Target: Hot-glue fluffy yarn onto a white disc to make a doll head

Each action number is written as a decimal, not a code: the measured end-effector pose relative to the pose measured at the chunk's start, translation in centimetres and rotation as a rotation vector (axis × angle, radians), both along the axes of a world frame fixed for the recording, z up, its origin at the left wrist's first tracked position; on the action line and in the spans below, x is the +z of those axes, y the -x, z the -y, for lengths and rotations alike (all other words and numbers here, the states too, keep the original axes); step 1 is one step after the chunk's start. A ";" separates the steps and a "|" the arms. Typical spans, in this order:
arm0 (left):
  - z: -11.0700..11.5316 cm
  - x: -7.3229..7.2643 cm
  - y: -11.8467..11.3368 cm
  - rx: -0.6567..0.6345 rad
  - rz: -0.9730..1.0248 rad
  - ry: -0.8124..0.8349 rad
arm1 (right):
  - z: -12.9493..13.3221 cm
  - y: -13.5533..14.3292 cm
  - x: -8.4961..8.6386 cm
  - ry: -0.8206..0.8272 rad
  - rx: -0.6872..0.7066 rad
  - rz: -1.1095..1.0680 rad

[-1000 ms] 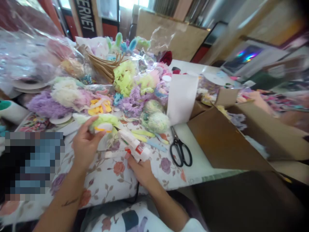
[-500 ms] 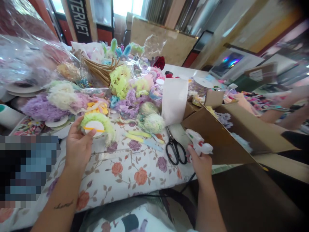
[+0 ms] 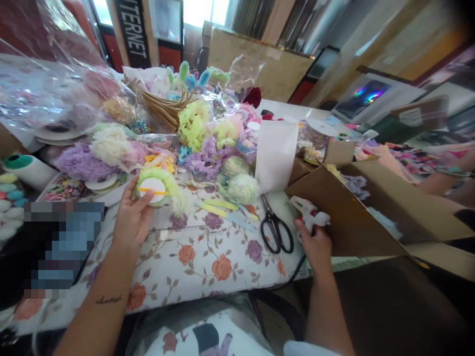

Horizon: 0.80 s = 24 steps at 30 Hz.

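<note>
the scissors [image 3: 270, 217] lie on the desk [image 3: 284, 201]. to their left, the left hand [image 3: 131, 220] has its grip clamped on a white disc [image 3: 154, 184]. green fluffy trim [image 3: 172, 189] goes along its edge, one end loose, and an orange strip [image 3: 159, 192] crosses it. right of the scissors, the right hand [image 3: 317, 247] has its grip around a glue gun [image 3: 308, 211].

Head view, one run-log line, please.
left hand: holds green frill with white disc | right hand: grips glue gun by cardboard box | black scissors: lying between hands

L hand [image 3: 133, 220] w/ ring [image 3: 168, 184] (lime) – R hand [image 3: 315, 243] w/ glue gun [image 3: 308, 213].
</note>
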State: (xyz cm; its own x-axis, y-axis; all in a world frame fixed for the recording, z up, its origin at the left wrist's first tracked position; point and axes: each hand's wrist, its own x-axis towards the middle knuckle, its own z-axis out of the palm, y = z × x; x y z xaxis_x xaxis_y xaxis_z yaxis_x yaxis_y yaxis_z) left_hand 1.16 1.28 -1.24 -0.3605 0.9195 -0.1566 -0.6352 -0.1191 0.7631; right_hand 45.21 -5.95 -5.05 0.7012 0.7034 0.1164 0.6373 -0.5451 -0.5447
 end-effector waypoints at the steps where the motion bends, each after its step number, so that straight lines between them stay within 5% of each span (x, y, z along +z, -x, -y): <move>1: 0.0 0.1 0.0 -0.001 0.003 -0.006 | 0.5 0.3 -0.2 -0.045 -0.012 0.027; 7: 0.1 0.1 -0.1 -0.005 -0.023 0.012 | 2.9 4.8 -0.2 -0.521 -0.084 0.301; 10: 0.2 0.0 -0.1 -0.004 -0.085 0.009 | 2.0 9.4 1.0 -0.603 0.084 0.232; 15: 0.2 -0.2 -0.1 0.049 -0.179 -0.015 | -1.9 16.5 2.3 -0.545 0.738 0.086; 24: 0.1 0.0 0.1 0.048 -0.232 0.010 | -9.0 19.8 2.9 -0.192 1.068 0.305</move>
State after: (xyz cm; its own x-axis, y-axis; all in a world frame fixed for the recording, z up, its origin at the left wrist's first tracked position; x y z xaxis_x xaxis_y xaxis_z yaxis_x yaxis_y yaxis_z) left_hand 1.02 1.18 -1.28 -0.4312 0.8993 -0.0732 -0.4364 -0.1368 0.8893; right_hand 25.40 3.05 -2.12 -0.3252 0.8780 0.3512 0.8480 0.4352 -0.3026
